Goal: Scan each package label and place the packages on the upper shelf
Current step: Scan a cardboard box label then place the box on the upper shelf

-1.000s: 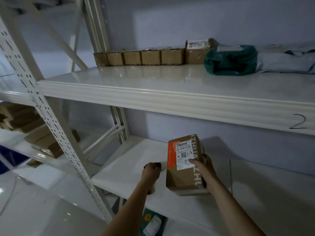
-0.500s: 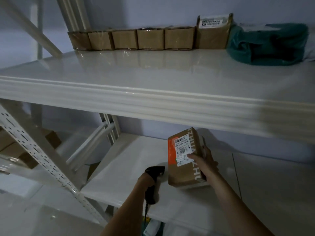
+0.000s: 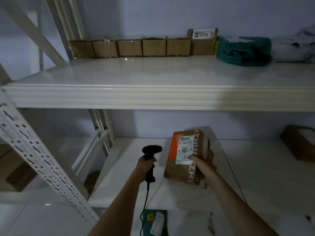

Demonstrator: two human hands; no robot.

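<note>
My right hand (image 3: 203, 163) grips a brown cardboard package (image 3: 180, 169) with an orange stripe and a white barcode label (image 3: 185, 149) facing me, held over the lower shelf (image 3: 255, 176). My left hand (image 3: 147, 165) holds a black handheld scanner (image 3: 151, 150) by its handle, just left of the package, its head raised and its cable hanging down. The upper shelf (image 3: 153, 97) runs across the view above both hands.
Several small brown boxes (image 3: 129, 47) line the back of the upper shelf, with a taller labelled box (image 3: 202, 42), a green bag (image 3: 245, 51) and a grey bag (image 3: 294, 46) to their right. Another box (image 3: 300, 142) sits at the lower shelf's right. A perforated rack upright (image 3: 34, 155) stands at left.
My left hand has raised the scanner so its head is level with the package. The view has tilted up and shifted, showing more of the upper shelf.
</note>
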